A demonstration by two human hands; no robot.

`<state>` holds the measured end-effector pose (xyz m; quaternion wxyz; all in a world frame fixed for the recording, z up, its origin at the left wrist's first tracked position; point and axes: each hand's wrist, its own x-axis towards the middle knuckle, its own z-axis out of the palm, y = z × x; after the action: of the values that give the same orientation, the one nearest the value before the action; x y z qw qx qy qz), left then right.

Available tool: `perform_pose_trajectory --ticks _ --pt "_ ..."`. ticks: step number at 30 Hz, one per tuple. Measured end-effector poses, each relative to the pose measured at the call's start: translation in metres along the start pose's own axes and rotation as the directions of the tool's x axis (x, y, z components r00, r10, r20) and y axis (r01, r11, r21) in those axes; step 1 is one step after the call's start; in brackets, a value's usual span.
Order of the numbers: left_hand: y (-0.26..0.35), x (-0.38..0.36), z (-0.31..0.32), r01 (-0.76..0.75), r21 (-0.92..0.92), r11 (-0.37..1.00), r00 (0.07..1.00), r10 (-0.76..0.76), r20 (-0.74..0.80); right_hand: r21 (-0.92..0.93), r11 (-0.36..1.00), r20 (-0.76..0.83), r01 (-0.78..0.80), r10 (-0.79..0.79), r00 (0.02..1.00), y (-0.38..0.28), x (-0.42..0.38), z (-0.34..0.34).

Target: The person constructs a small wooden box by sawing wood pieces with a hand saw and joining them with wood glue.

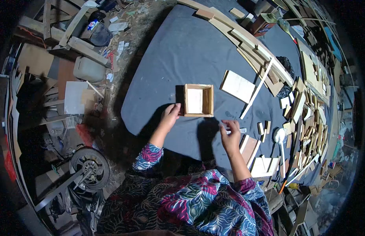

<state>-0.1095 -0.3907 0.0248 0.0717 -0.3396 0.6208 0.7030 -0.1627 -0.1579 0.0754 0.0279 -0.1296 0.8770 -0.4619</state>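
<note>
A small open-topped wooden box point(199, 116) with a pale bottom is near the middle of the dark cloth. My left hand point(170, 116) is at its lower left corner, its fingers against the side and partly hidden there; the thumb shows above them. To the box's right, my right hand point(231, 137) is raised over the cloth with curled fingers. A small white tube-like item point(242, 130) shows on both sides of these fingers and appears gripped in them; its label is too small to read. A flat pale board point(237, 86) lies beyond, beside a thin wooden strip point(256, 89).
Long wooden strips point(265, 53) line the table's far right edge. Many offcuts point(304, 118) are heaped at the right, near a white-topped container point(280, 135) and a panel point(265, 166). A tin point(263, 24) stands at the back. A wheel point(90, 168) is at lower left.
</note>
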Motion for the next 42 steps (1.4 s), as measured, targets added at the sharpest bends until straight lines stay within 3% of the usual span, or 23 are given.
perform_pose_trajectory --ticks 1,3,5,7,10,13,21,29,32,35,38,39,40,42 --pt "0.001 -0.002 0.002 -0.033 0.039 0.999 0.998 0.035 -0.050 -0.042 0.994 0.069 -0.097 0.100 0.993 -0.021 0.006 0.004" --pt "-0.003 0.005 0.002 -0.061 0.111 0.992 0.992 0.072 -0.099 -0.199 0.967 0.049 0.160 -0.153 0.987 -0.020 0.010 0.025" --pt "0.002 0.006 0.004 -0.293 0.212 0.932 0.938 0.324 -0.125 -0.174 0.955 0.106 0.241 -0.225 0.969 -0.030 0.017 0.038" --pt "0.006 0.009 0.004 -0.281 0.158 0.947 0.942 0.304 -0.143 -0.185 0.959 0.191 0.217 -0.181 0.965 -0.044 0.020 0.049" --pt "0.012 0.013 0.001 -0.283 0.293 0.913 0.948 0.313 -0.059 -0.469 0.837 0.326 0.281 -0.131 0.936 -0.055 0.023 0.062" --pt "0.022 0.004 0.002 -0.179 0.249 0.952 0.982 0.190 -0.020 -0.460 0.826 0.343 0.327 -0.175 0.923 -0.052 0.024 0.073" --pt "0.018 0.009 0.007 -0.230 0.303 0.925 0.957 0.271 -0.101 -0.423 0.845 0.268 0.328 -0.229 0.936 -0.044 0.018 0.087" --pt "0.033 0.011 -0.001 -0.272 0.212 0.939 0.961 0.256 0.100 -0.356 0.884 0.173 0.305 -0.258 0.951 -0.046 0.009 0.059" --pt "0.027 0.013 -0.001 -0.310 0.204 0.929 0.951 0.298 0.087 -0.351 0.889 0.082 0.293 -0.282 0.956 -0.034 0.002 0.046" --pt "0.015 0.020 -0.001 -0.321 0.134 0.938 0.946 0.309 0.097 -0.361 0.901 0.092 0.243 -0.224 0.970 -0.028 0.001 0.045" --pt "0.018 0.016 -0.001 -0.366 0.274 0.889 0.928 0.370 0.036 -0.257 0.946 -0.001 0.196 -0.203 0.979 -0.028 0.005 0.045" --pt "0.021 0.012 0.000 -0.361 0.197 0.912 0.931 0.363 0.029 -0.254 0.947 0.003 0.194 -0.200 0.980 -0.025 0.005 0.046" --pt "0.027 0.008 0.001 -0.355 0.118 0.927 0.935 0.355 0.024 -0.214 0.969 -0.045 0.125 -0.138 0.989 -0.020 0.006 0.046" --pt "0.019 0.015 -0.003 -0.333 0.201 0.921 0.943 0.329 0.056 -0.165 0.986 -0.047 0.017 -0.025 0.999 -0.011 0.008 0.044"
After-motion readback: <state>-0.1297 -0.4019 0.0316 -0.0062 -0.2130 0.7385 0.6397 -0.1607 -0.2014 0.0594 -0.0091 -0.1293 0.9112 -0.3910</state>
